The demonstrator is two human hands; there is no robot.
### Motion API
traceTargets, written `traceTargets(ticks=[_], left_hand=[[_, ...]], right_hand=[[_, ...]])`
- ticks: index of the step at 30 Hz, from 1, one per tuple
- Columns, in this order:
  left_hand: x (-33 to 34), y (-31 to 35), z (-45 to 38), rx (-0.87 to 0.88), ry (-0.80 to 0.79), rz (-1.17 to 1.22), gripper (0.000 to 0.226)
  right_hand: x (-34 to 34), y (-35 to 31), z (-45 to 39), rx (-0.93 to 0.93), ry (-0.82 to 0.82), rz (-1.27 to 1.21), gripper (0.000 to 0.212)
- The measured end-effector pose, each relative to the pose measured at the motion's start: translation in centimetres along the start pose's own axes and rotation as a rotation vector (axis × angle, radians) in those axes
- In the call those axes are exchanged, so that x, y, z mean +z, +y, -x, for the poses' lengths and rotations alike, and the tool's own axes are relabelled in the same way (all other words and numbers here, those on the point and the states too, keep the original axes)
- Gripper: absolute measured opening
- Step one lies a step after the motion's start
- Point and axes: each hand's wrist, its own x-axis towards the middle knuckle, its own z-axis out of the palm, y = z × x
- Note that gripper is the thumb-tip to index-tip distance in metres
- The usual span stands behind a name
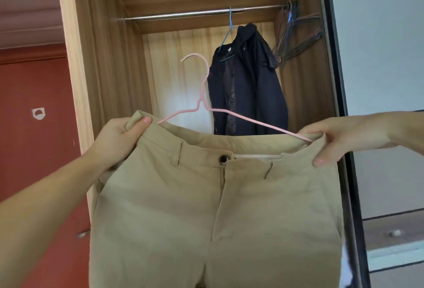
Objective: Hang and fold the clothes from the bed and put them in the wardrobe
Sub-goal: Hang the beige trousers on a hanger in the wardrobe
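I can see only the upper part of the trousers (215, 207); the legs run off the bottom edge. The lower bar of the pink hanger (202, 104) sits inside the waistband, showing only as a pale strip just right of the button, and its left shoulder disappears behind the cloth. The bundle of spare hangers (296, 35) at the right end of the rail (183, 15) is dim, and I cannot count them.

My left hand (119, 140) grips the left corner of the waistband, thumb on the front, fingers curled behind the cloth. My right hand (339, 140) pinches the right corner, thumb pointing down over the front, fingers on top where the hanger's right shoulder meets the fabric; I cannot tell if it clamps the wire too.

The trousers hang stretched between both hands, front facing me, held up before the open wardrobe (103, 69). The hanger's hook rises above the waistband, below the rail and not touching it. Behind it, a dark jacket (250, 90) hangs from the rail on a blue hanger (228, 33).
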Motion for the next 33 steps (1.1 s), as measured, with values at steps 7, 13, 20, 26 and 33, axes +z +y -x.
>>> traceTargets(ticks=[7,13,20,26,33], left_hand=[[0.8,0.8,0.3,0.023,-0.08,0.085,0.035],[0.4,-0.1,0.2,-0.013,0.019,0.134,0.035],[-0.8,-1.6,-0.1,-0.124,0.06,0.121,0.033],[-0.4,-1.7,0.3,-0.099,0.026,0.152,0.029],[-0.2,-1.2,-0.2,-0.056,0.013,0.147,0.026]], right_hand=[[0.7,-2.6,-1.5,-0.158,0.238,-0.166,0.035],[-0.7,-0.8,0.0,-0.188,0.128,-0.352,0.074],[-0.2,1.9,-0.3,-0.114,0.209,-0.531,0.055],[0.6,0.2,-0.7,-0.081,0.476,-0.581,0.038],[2.3,0.5,-2.5,-0.078,0.922,-0.458,0.027]])
